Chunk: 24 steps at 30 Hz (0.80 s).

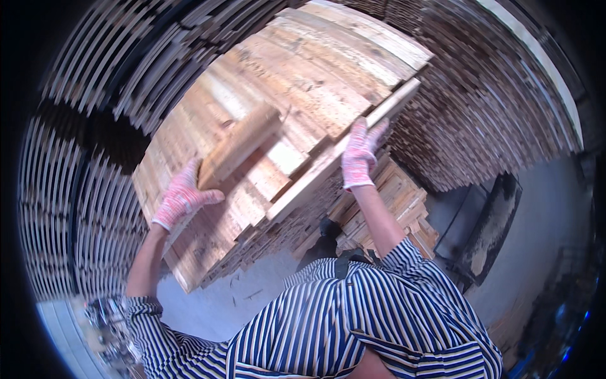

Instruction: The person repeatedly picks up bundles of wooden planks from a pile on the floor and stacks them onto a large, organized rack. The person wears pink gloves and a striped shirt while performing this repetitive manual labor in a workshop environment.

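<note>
My left hand [185, 194], in a pink-and-white knitted glove, grips the near end of a thick short wooden block [243, 145]. Its thumb is stretched out to the right below the block. The block lies slantwise over the top of a large stack of planks [303, 69] and casts a shadow on it. At the stack's right front edge, my right hand [362, 155], gloved alike, has its thumb and fingers about a narrow pale board [309, 186]. That board runs along the edge. Motion blur softens the finger detail.
Tall layered stacks of thin boards stand on the left [50, 202] and at the back right [480, 95]. Below my right forearm lies a lower pile of short wood pieces [398, 202]. A dark metal frame [495, 227] stands to the right on the grey floor [543, 215].
</note>
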Each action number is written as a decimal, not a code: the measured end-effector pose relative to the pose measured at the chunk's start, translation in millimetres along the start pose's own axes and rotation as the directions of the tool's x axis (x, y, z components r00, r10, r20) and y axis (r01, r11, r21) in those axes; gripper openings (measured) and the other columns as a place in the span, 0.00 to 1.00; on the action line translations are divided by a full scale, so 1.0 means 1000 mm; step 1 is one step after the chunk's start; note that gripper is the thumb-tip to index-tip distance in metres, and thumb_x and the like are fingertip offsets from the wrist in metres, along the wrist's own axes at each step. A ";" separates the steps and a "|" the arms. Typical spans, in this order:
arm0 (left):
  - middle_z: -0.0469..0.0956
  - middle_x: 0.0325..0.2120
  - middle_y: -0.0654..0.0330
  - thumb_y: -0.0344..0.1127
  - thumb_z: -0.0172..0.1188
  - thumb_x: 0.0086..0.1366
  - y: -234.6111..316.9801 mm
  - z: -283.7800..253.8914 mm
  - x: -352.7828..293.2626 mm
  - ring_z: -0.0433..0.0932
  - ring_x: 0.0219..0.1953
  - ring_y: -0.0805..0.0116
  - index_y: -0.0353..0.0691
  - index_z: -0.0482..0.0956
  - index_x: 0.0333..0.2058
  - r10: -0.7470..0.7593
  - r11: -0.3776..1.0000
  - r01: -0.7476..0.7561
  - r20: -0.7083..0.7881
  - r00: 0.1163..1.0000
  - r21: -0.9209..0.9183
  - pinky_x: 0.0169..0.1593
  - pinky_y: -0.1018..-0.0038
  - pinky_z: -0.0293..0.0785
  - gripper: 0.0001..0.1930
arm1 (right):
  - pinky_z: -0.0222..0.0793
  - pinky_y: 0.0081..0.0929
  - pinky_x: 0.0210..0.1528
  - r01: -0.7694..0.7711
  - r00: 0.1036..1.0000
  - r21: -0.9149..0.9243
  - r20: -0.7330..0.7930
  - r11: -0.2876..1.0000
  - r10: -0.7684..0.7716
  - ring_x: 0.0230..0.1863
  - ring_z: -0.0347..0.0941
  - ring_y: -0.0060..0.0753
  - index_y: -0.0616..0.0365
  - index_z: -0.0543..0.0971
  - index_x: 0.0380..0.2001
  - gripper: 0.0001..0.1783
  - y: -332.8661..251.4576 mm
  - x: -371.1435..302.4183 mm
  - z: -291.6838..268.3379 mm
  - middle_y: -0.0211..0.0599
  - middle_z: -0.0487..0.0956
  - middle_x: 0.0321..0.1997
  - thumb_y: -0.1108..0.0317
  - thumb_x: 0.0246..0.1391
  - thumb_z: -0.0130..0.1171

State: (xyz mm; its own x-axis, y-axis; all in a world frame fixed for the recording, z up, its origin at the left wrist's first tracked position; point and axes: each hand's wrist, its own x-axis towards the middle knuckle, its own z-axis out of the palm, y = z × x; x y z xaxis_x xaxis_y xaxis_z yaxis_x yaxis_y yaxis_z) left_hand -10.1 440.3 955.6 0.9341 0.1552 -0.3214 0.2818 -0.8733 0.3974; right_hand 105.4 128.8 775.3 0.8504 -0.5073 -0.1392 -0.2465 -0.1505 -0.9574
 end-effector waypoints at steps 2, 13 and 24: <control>0.79 0.51 0.45 0.47 0.84 0.40 -0.049 0.022 -0.031 0.77 0.57 0.53 0.31 0.65 0.64 -0.012 0.999 0.008 -0.083 0.997 -0.050 0.62 0.65 0.73 0.55 | 0.56 0.43 0.74 0.029 0.999 0.126 0.042 0.992 -0.035 0.75 0.56 0.54 0.45 0.38 0.78 0.46 -0.007 -0.025 -0.009 0.58 0.52 0.78 0.46 0.69 0.49; 0.79 0.51 0.45 0.42 0.80 0.42 -0.093 0.032 -0.062 0.78 0.56 0.49 0.36 0.69 0.62 -0.114 0.993 0.116 -0.184 0.976 0.000 0.62 0.63 0.73 0.47 | 0.59 0.38 0.74 0.671 0.636 -0.184 0.641 0.719 -0.430 0.70 0.65 0.50 0.56 0.53 0.75 0.59 -0.094 0.059 -0.107 0.55 0.66 0.71 0.64 0.44 0.75; 0.78 0.50 0.49 0.48 0.81 0.42 -0.059 0.043 -0.072 0.79 0.52 0.51 0.38 0.72 0.61 -0.090 0.987 0.107 -0.141 0.986 0.123 0.59 0.62 0.74 0.47 | 0.72 0.41 0.60 0.985 0.174 -0.170 0.972 0.038 -0.159 0.58 0.76 0.45 0.39 0.73 0.65 0.38 -0.154 0.166 -0.011 0.42 0.76 0.61 0.72 0.47 0.67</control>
State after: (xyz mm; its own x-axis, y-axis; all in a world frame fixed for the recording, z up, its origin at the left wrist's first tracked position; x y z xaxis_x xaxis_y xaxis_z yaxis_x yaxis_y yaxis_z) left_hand -103.2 460.6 918.5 0.9266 0.2963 -0.2315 0.3512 -0.9018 0.2517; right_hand 279.7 58.0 902.9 0.6387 0.7604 -0.1179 0.7491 -0.6495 -0.1304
